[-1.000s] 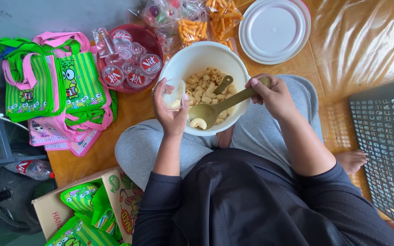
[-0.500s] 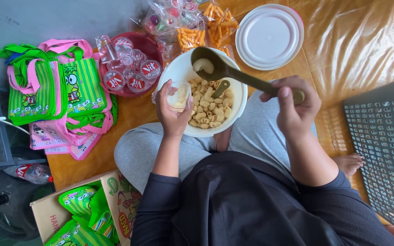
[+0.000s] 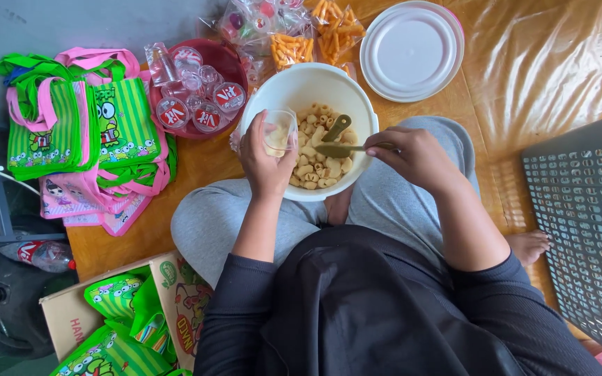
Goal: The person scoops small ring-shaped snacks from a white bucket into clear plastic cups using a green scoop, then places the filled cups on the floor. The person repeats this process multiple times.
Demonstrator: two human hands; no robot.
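A white bowl (image 3: 294,87) of pale tube-shaped snacks (image 3: 313,167) rests between my knees. My left hand (image 3: 263,163) holds a small clear plastic cup (image 3: 278,132) partly filled with snacks over the bowl's left side. My right hand (image 3: 416,154) grips the handle of a brass-coloured ladle (image 3: 339,148), held low over the snacks and pointing left toward the cup. A second spoon (image 3: 336,127) lies inside the bowl.
A red basin (image 3: 231,59) with lidded cups sits beyond the bowl on the left. Striped green-and-pink bags (image 3: 78,132), snack packets (image 3: 294,49), a white lid (image 3: 412,50), a cardboard box (image 3: 71,313) of bags and a dark perforated crate (image 3: 587,230) surround me.
My right hand has brought the ladle down from above the bowl's far rim to just over the snacks. The left hand and cup stayed at the bowl's left side.
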